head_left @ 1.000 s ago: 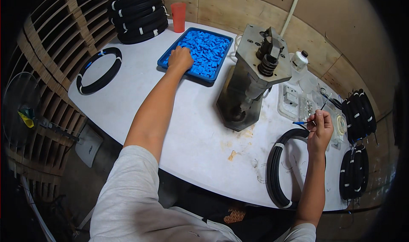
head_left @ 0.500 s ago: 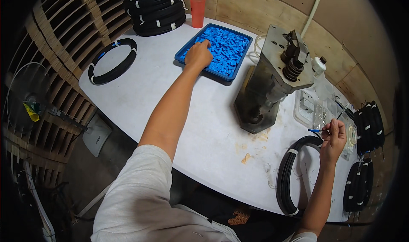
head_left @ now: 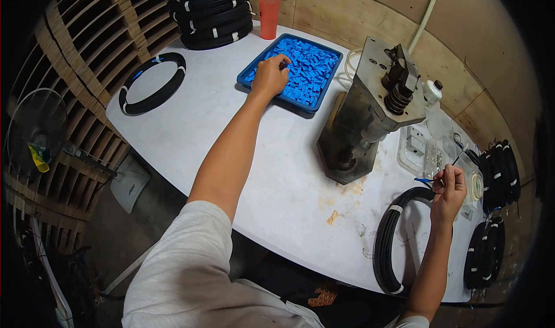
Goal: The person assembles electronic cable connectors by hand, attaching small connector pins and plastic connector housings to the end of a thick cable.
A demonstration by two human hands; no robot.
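Observation:
My left hand [head_left: 270, 78] reaches over the left side of a dark blue tray [head_left: 245, 78] filled with small blue plastic pieces [head_left: 309, 68]. Its fingers are curled together just above the pieces, and whatever may be between the fingertips is hidden. On the right, my right hand [head_left: 447, 194] is closed, pinching a thin black cable [head_left: 454, 161] whose one end carries a blue connector sleeve [head_left: 424, 180]. Below that hand, a coil of black cable [head_left: 386, 241] tied with white bands lies on the table, partly behind my forearm.
A greasy metal press machine [head_left: 370, 105] stands mid-table. Beyond the tray are a red cup [head_left: 269, 19] and stacked black coils [head_left: 214, 16]. A single coil [head_left: 151, 84] lies left. More coils [head_left: 500, 175], a white bottle [head_left: 432, 91] and plastic containers [head_left: 413, 146] stand right.
My left hand has lifted slightly, its fingers drawn together above the blue pieces. My right hand has shifted a little down and left with the cable.

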